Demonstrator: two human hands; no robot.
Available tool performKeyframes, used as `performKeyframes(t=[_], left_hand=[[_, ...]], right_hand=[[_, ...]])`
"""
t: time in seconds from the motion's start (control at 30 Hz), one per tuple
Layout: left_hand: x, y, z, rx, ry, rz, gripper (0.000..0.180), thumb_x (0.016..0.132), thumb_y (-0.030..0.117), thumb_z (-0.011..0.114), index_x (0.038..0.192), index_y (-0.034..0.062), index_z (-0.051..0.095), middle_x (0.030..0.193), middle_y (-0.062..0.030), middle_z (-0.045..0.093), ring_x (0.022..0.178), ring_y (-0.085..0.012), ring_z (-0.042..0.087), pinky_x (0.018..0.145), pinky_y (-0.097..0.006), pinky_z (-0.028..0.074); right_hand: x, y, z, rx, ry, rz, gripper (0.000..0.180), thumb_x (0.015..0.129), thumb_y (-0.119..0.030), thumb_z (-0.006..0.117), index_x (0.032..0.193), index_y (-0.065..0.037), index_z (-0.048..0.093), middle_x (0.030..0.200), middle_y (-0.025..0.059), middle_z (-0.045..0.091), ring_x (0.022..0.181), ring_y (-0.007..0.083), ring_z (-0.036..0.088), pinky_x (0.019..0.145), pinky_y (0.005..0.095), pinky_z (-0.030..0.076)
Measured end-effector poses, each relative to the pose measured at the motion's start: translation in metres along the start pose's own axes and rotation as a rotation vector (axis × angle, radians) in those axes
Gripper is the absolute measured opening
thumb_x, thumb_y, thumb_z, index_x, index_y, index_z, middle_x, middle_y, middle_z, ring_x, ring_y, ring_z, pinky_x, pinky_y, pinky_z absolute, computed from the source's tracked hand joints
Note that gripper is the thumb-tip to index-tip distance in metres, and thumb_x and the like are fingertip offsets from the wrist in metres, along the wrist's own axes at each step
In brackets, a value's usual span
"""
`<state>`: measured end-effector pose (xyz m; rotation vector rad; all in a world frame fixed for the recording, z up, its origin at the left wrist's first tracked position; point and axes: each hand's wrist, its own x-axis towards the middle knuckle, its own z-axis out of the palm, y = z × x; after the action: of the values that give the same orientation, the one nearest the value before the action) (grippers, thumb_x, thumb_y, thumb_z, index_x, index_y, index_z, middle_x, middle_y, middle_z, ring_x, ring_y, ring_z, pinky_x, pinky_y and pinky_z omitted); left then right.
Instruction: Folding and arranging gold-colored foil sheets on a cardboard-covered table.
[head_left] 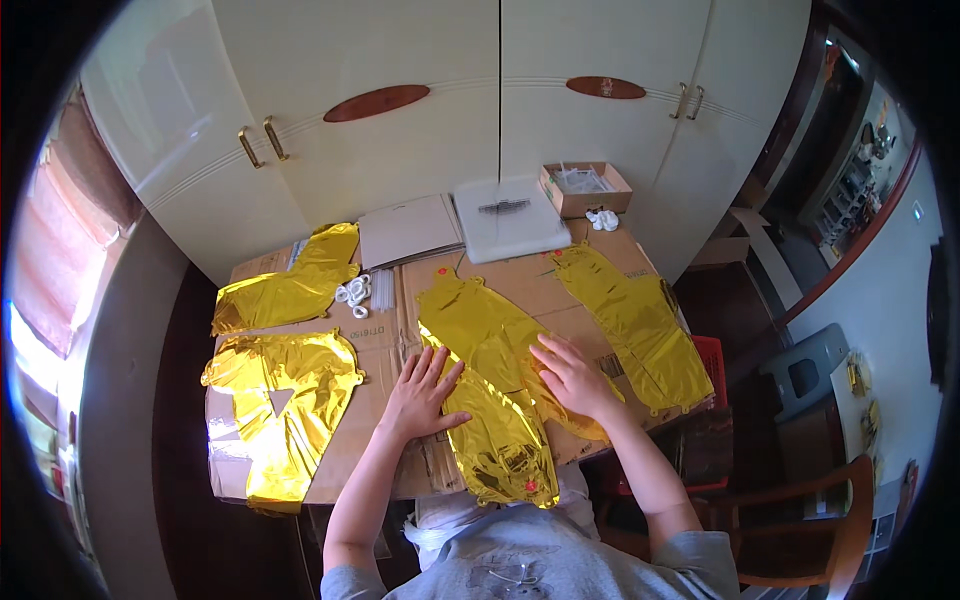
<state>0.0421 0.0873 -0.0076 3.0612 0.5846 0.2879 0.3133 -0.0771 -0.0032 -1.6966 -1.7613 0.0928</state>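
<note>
Hands flat, I see: my left hand [420, 395] and right hand [572, 378] press, fingers spread, on the gold foil balloon [490, 375] lying mid-surface on cardboard [385, 340]; more foil balloons [285, 395] lie left, another foil balloon [635, 320] right.

Four gold foil balloons lie flat on the tabletop [380, 345]: one far left [285, 285], one near left [285, 400], one centre [490, 370], one right [635, 320]. Two hands are down, left [420, 395] and right [572, 378]. One open cardboard box [585, 188], one white bag stack [508, 218].
</note>
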Motion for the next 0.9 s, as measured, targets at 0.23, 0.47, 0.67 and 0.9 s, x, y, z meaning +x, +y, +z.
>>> performKeyframes(t=[0.23,0.47,0.67,0.9], left_hand=[[0.000,0.001,-0.003,-0.031,0.003,-0.006,0.089,0.082,0.075,0.047,0.149,0.0171,0.037,0.153,-0.0200,0.032,0.143,-0.0399,0.027,0.115,-0.053,0.021],[0.000,0.001,-0.002,0.005,0.012,0.005,0.086,0.083,0.074,0.047,0.148,0.0187,0.039,0.153,-0.0194,0.033,0.142,-0.0400,0.027,0.115,-0.052,0.022],[0.001,0.001,0.000,0.000,-0.005,0.014,0.085,0.083,0.074,0.047,0.147,0.0194,0.040,0.152,-0.0195,0.033,0.142,-0.0411,0.027,0.115,-0.053,0.021],[0.000,0.000,0.000,-0.018,0.002,0.003,0.084,0.083,0.074,0.047,0.146,0.0192,0.042,0.152,-0.0189,0.034,0.142,-0.0411,0.027,0.115,-0.053,0.020]], right_hand=[[0.006,-0.004,0.016,-0.157,-0.213,-0.132,0.036,0.095,-0.027,0.057,0.128,-0.012,0.059,0.137,0.0084,0.055,0.132,0.0266,0.046,0.112,0.0519,0.031],[0.009,-0.004,0.026,-0.216,-0.197,-0.187,0.038,0.092,-0.026,0.059,0.128,-0.015,0.060,0.137,0.0065,0.054,0.129,0.0264,0.046,0.109,0.0494,0.034],[0.007,-0.006,0.021,-0.220,-0.155,-0.188,0.041,0.092,-0.026,0.060,0.131,-0.013,0.057,0.137,0.0110,0.053,0.129,0.0286,0.046,0.109,0.0473,0.035],[-0.023,-0.016,-0.045,-0.462,-0.086,0.352,0.059,0.082,-0.035,0.073,0.128,-0.006,0.050,0.125,0.0199,0.053,0.117,0.0345,0.054,0.095,0.0464,0.047]])
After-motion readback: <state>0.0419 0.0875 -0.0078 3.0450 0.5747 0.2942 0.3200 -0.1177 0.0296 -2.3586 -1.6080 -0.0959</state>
